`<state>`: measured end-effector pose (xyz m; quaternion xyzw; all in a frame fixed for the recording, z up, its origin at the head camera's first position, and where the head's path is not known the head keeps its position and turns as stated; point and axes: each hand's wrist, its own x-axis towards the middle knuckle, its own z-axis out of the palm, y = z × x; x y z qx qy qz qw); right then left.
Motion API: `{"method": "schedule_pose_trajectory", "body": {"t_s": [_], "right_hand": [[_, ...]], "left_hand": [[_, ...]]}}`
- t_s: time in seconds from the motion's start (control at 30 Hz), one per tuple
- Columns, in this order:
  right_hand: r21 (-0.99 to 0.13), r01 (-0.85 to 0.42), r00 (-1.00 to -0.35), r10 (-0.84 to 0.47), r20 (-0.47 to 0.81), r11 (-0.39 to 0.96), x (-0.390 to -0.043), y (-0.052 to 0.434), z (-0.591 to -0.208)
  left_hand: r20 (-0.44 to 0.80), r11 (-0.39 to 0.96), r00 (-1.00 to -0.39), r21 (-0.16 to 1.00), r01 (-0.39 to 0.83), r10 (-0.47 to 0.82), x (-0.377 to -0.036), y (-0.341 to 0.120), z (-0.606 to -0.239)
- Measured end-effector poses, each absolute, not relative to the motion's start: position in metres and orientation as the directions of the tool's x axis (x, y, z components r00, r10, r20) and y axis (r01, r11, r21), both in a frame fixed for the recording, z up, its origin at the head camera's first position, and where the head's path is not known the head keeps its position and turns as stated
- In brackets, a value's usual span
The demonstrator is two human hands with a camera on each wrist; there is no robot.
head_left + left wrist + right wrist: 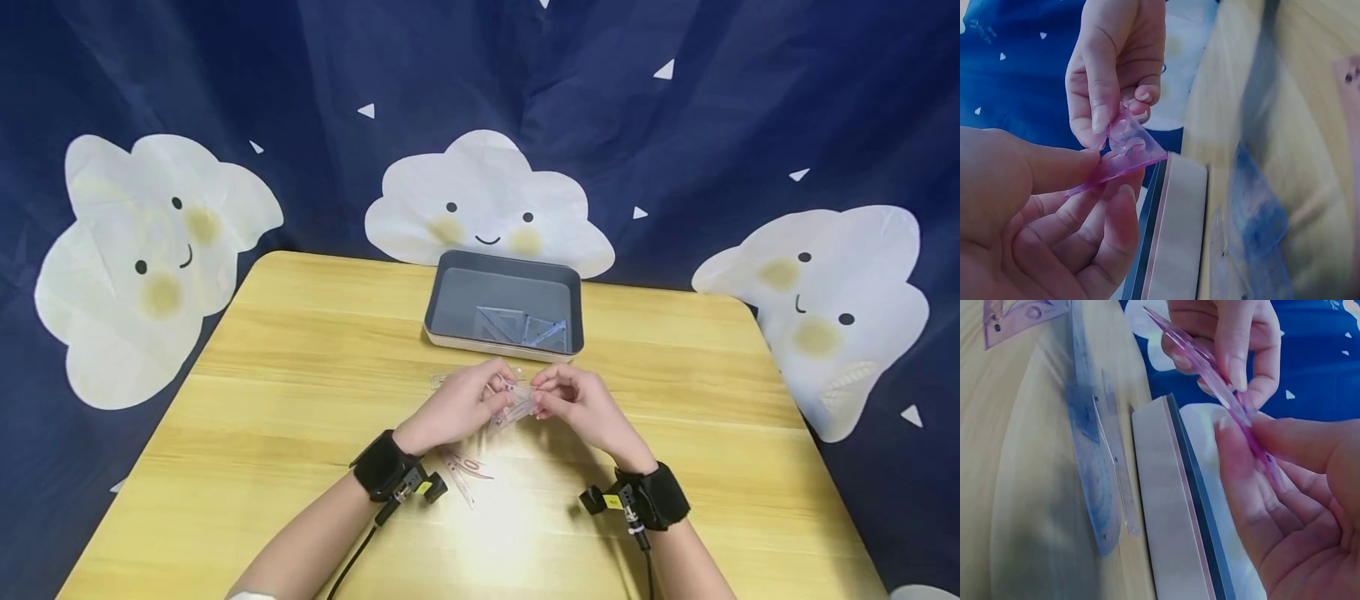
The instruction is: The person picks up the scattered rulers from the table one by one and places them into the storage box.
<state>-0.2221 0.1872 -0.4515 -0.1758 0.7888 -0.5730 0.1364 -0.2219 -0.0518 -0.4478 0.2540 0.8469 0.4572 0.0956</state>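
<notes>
Both hands meet above the middle of the bench, each pinching one end of a clear pink plastic set square. The left hand clamps it between thumb and fingertips; the right hand grips the other end the same way. Just beyond them, at the far edge, a grey tray holds two clear triangle rulers. More clear rulers lie flat on the bench beside the tray.
</notes>
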Motion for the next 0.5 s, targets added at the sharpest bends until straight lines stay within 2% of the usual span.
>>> {"method": "schedule_pose_trajectory", "body": {"t_s": [0.2, 0.5], "right_hand": [[-0.964, -0.142, -0.910, -0.414, 0.038, 0.225, -0.235, 0.177, -0.447], [-0.982, -0.077, -0.921, -0.389, 0.005, 0.171, -0.254, 0.163, -0.445]], "left_hand": [[0.080, 0.447, -0.875, 0.835, 0.321, 0.478, -0.238, -0.062, -0.441], [0.112, 0.387, -0.881, 0.868, 0.312, 0.460, -0.260, -0.077, -0.441]]}}
